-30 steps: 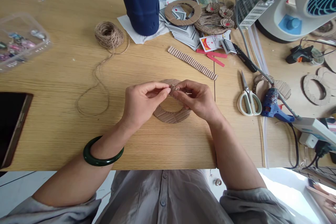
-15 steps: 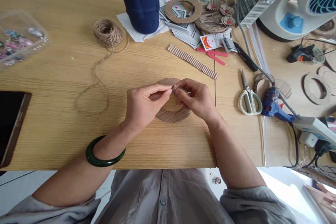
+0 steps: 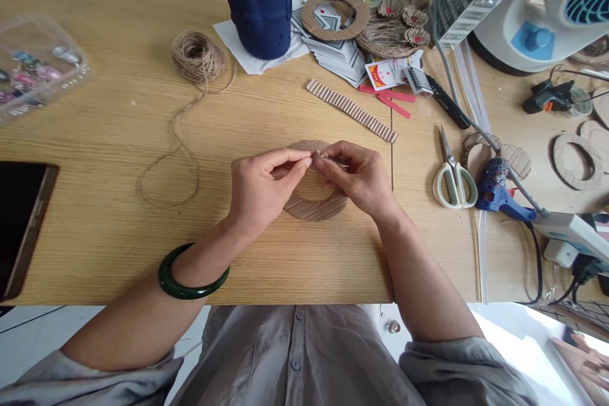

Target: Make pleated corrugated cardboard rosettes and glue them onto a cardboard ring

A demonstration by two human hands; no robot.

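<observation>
Above the cardboard ring, my left hand and my right hand meet, thumb and forefinger pinched on each side. Between the fingertips is a small piece of brown cardboard, mostly covered by the fingers. The ring lies flat on the table, its upper part partly behind my hands. Just beyond them rests a striped corrugated cardboard strip.
A ball of twine trails a loose loop on the left. White-handled scissors and a blue glue gun lie to the right. Farther back stand a navy tumbler and playing cards. A phone sits far left.
Both hands keep pinching the small cardboard piece, with slight finger movement. The whole view has shifted a little; nothing else has visibly moved.
</observation>
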